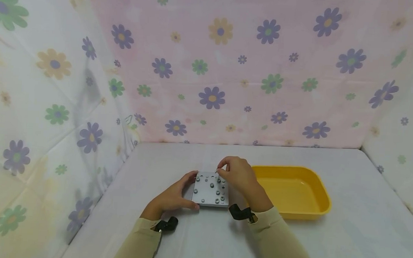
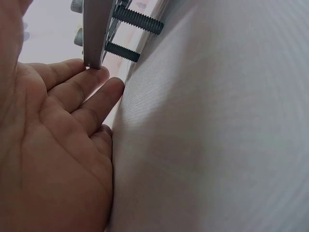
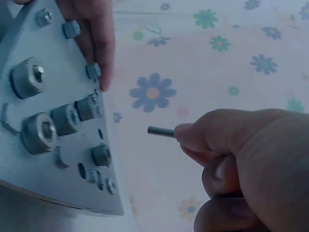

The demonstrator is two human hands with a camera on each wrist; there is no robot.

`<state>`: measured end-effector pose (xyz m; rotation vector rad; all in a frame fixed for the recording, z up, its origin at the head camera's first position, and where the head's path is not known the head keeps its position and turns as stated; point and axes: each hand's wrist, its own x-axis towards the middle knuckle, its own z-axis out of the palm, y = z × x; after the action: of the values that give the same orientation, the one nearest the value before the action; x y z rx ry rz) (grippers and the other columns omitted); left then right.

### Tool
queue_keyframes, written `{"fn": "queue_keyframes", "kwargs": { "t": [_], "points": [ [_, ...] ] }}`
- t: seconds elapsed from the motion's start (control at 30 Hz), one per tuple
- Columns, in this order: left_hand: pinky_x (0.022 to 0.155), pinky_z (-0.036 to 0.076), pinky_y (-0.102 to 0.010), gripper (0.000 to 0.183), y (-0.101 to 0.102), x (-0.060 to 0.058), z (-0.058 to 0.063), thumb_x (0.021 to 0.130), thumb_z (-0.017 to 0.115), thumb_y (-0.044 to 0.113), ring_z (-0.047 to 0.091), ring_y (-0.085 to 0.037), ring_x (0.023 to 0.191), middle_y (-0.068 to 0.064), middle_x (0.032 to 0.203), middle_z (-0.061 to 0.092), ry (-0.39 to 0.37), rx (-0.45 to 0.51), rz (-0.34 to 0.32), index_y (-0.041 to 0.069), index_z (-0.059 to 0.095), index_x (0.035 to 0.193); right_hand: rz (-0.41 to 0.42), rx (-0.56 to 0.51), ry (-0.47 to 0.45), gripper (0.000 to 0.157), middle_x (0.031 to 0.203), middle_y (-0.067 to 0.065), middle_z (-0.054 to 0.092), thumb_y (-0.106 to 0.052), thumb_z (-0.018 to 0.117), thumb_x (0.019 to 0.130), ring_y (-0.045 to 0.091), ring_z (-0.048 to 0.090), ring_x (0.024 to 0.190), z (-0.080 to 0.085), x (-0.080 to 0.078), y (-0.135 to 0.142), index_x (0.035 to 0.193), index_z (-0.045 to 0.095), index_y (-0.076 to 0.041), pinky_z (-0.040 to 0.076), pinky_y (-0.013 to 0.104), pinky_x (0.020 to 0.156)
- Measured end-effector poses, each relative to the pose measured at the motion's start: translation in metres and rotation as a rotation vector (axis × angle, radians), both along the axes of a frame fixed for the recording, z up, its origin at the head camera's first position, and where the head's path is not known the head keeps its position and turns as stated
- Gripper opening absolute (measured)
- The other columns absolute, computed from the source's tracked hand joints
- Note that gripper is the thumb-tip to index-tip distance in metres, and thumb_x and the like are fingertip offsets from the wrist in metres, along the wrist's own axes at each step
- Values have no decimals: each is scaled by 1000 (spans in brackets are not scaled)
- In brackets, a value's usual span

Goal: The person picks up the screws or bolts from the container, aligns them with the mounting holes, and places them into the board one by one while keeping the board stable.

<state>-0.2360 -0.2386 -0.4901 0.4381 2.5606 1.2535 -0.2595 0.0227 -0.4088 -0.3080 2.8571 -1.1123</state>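
A silver metal plate (image 1: 204,195) with several socket-head screws and holes sits in front of me. My left hand (image 1: 173,193) holds it at its left side, thumb at the near corner and fingers at the far one. In the left wrist view the fingertips touch the plate's edge, and two threaded screw shanks (image 2: 137,20) stick out beneath it. My right hand (image 1: 240,175) is above the far right corner. Between thumb and forefinger it pinches a small screw (image 3: 161,131), its threaded end pointing out toward the plate and apart from it; its head is hidden by the fingers.
A yellow tray (image 1: 324,189) stands on the white-covered table (image 1: 355,238), right of the plate and beside my right forearm. Flowered cloth (image 1: 179,108) hangs behind the table and along both sides. A black wrist camera (image 1: 238,212) is strapped at my right cuff.
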Motion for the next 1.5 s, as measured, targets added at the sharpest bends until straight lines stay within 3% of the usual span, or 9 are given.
{"fn": "queue_keyframes", "kwargs": {
  "t": [0.27,0.57,1.0,1.5],
  "points": [
    [129,12,-57,123,0,1,1,65,98,41,27,-21,158,4,165,38,-7,-11,9,29,25,164,-20,58,-37,13,71,0,62,-30,71,98,18,57,64,-12,2,-13,108,73,-22,46,27,54],
    [129,13,-58,123,1,2,0,63,97,44,27,-21,158,6,165,38,-7,-16,24,32,27,163,-29,81,-2,12,72,-1,62,-28,68,100,18,57,66,-23,3,-21,110,72,-22,46,28,56],
    [129,12,-59,122,1,0,1,62,98,44,28,-21,157,6,164,40,-22,-3,35,34,28,162,-81,125,51,15,87,-5,69,-32,67,101,15,58,68,-30,3,-32,113,72,-25,45,29,58],
    [129,13,-58,121,0,1,2,63,98,39,29,-21,157,4,164,40,-18,19,22,31,29,162,-70,177,57,14,99,-3,74,-31,67,100,17,60,77,-37,4,-36,111,74,-25,46,31,64]
  ]
}}
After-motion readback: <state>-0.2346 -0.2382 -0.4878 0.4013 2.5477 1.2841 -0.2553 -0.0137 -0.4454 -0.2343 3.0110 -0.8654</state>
